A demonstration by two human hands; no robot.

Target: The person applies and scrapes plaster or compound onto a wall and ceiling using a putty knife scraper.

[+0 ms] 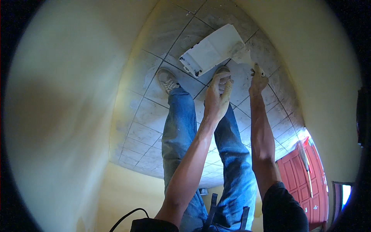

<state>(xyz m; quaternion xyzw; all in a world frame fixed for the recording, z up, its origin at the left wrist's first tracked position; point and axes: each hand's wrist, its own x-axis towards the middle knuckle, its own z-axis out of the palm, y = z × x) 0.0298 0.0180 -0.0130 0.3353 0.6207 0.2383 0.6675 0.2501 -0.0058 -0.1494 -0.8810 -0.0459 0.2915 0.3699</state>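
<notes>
My right hand [259,80] is closed round the handle of a putty knife [243,56], whose wide, pale-smeared blade points left. The blade overlaps the right side of a white tray [210,48] in the picture; whether they touch, I cannot tell. Dark chipped patches mark the tray's near left end, and greyish smears cover its right part. In front of my right shoe, my left hand [218,92] hangs with loosely curved fingers and the thumb apart. Nothing shows in it, and pale dust coats its fingers.
Dusty grey floor tiles [147,116] spread under my feet. A pale yellow wall [65,96] rises on the left, another [305,46] on the right. At the lower right are a red panelled door [297,174] and a long stick [308,170] leaning before it.
</notes>
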